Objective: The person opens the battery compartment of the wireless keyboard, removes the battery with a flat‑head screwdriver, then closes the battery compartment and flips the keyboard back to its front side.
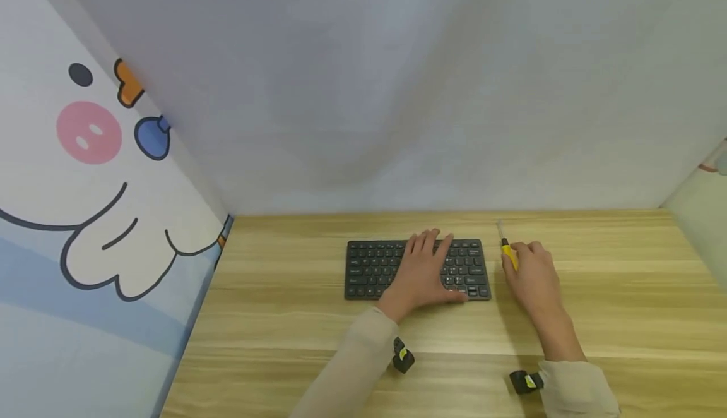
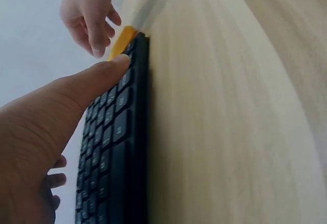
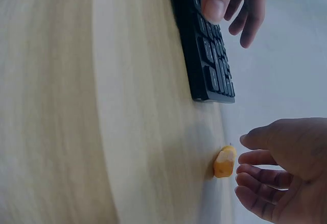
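Note:
A black keyboard (image 1: 363, 271) lies on the wooden table. My left hand (image 1: 421, 273) is spread over its right half, fingers pointing to the back edge and thumb over the front right keys. To the right of the keyboard lies a screwdriver (image 1: 509, 255) with a yellow handle and a thin metal shaft pointing away from me. My right hand (image 1: 532, 276) hovers just right of the handle, fingers loosely bent. In the right wrist view, a gap shows between its thumb and fingertips and the handle end (image 3: 224, 164).
The table (image 1: 272, 329) has a light wood grain and meets a pale grey wall (image 1: 341, 89) at its back edge. A cartoon-printed panel (image 1: 187, 216) stands along the left side. Small black cameras (image 1: 403, 358) are strapped at both wrists.

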Available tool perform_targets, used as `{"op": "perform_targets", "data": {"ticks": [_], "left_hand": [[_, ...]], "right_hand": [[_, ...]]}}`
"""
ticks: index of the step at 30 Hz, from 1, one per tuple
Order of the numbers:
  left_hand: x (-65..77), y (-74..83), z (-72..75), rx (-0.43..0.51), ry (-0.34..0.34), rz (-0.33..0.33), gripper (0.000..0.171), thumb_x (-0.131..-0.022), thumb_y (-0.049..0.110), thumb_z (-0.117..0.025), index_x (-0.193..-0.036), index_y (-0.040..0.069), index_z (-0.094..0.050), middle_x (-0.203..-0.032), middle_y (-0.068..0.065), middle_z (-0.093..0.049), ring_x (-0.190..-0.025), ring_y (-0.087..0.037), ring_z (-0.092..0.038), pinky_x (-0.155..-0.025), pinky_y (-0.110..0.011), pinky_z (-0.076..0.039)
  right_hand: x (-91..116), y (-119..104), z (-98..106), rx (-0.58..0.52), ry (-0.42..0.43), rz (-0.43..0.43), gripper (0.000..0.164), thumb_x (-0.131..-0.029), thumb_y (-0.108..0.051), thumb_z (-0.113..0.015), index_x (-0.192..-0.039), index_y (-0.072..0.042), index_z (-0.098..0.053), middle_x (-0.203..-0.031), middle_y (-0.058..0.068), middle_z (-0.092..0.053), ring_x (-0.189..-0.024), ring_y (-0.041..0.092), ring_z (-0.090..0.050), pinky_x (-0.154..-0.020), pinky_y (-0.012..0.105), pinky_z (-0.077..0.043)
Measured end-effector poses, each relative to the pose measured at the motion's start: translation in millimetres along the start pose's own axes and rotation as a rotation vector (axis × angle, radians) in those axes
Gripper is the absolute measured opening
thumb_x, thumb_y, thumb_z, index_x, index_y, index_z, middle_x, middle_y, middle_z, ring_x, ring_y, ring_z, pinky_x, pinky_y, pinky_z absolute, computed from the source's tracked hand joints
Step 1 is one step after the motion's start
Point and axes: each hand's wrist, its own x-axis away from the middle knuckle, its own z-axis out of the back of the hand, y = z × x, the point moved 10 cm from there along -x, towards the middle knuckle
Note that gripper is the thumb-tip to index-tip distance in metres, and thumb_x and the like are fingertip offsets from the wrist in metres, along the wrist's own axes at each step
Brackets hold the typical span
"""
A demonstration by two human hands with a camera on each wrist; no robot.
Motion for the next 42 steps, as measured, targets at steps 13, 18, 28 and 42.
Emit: {"op": "perform_targets", "data": {"ticks": [13,18,28,42], "left_hand": [[-6.5,1.1,-13.3,-0.004,-0.046,0.001,0.129,-0.066,0.088,-0.07,-0.165,0.023,-0.018,-0.167,-0.005,-0.028,-0.155,-0.023,-0.029,-0.133,-0.048,-0.017],[-9.0,3.2,-18.5,-0.005,-0.075,-0.013,0.131,-0.064,0.089,-0.071,-0.165,0.025,-0.017,-0.167,-0.004,-0.028,-0.155,-0.022,-0.029,-0.133,-0.049,-0.017],[-17.4,7.7,-14.6,-0.064,-0.054,-0.027,0.13,-0.06,0.091,-0.07,-0.163,0.025,-0.025,-0.157,-0.003,-0.038,-0.145,-0.02,-0.039,-0.122,-0.045,-0.034],[-14.1,13.3,-0.5,-0.078,-0.003,-0.072,0.133,-0.055,0.094,-0.071,-0.161,0.027,-0.029,-0.146,-0.003,-0.045,-0.129,-0.018,-0.046,-0.108,-0.042,-0.042]], "right_hand": [[-1,13,-11,-0.027,0.001,-0.041,0.026,-0.1,-0.01,-0.062,-0.111,0.013,-0.066,-0.102,0.03,-0.064,-0.091,0.042,-0.067,-0.078,0.053,-0.058],[-1,14,-16,-0.048,-0.031,-0.076,0.026,-0.098,-0.012,-0.064,-0.11,0.012,-0.066,-0.103,0.029,-0.065,-0.091,0.04,-0.067,-0.077,0.052,-0.058],[-3,11,-14,-0.078,-0.009,-0.091,0.025,-0.095,-0.013,-0.069,-0.105,0.01,-0.067,-0.097,0.027,-0.068,-0.084,0.038,-0.067,-0.073,0.051,-0.058],[0,19,-11,-0.094,-0.027,-0.122,0.026,-0.094,-0.013,-0.068,-0.105,0.01,-0.067,-0.097,0.027,-0.069,-0.084,0.038,-0.067,-0.072,0.051,-0.057]]}}
